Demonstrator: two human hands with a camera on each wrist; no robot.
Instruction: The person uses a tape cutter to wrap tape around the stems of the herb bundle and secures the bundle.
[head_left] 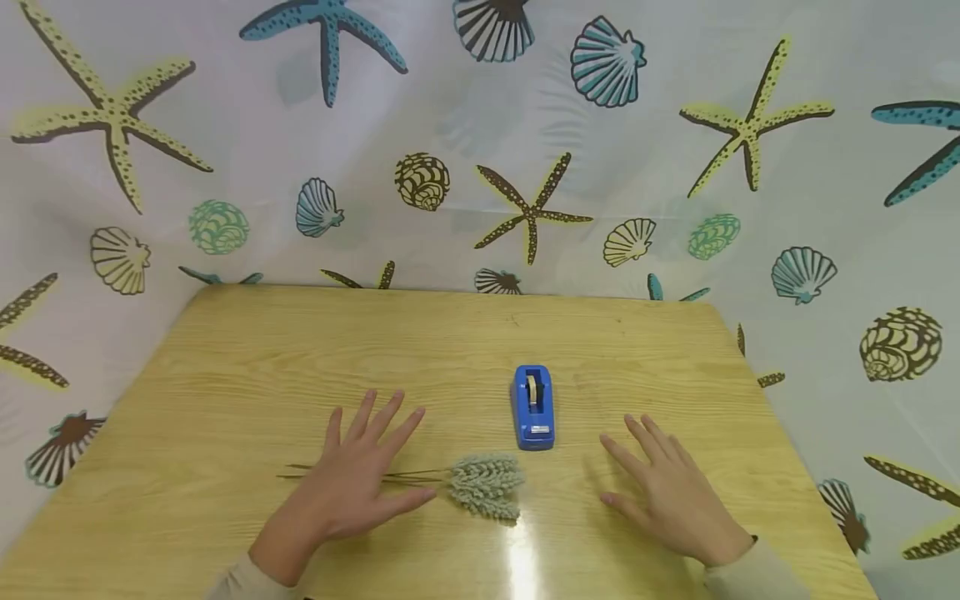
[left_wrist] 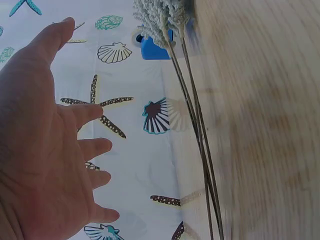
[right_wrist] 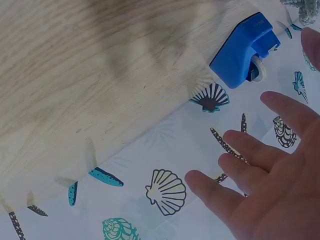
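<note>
A bunch of pale grey-green dried flower stems (head_left: 486,483) lies sideways on the table, its fluffy heads to the right and thin stalks to the left. My left hand (head_left: 351,482) is over the stalks with fingers spread, holding nothing; in the left wrist view the stalks (left_wrist: 192,110) show apart from the palm. Behind and right of the flower heads stands a blue tape dispenser (head_left: 534,408) with a small roll of tape in it. To its right, my right hand (head_left: 670,498) has its fingers extended and holds nothing. The dispenser (right_wrist: 245,50) also shows beyond those fingers in the right wrist view.
The light wooden table (head_left: 315,350) reaches back to a white cloth (head_left: 360,150) printed with starfish and shells. That cloth also hangs along the left and right sides of the table.
</note>
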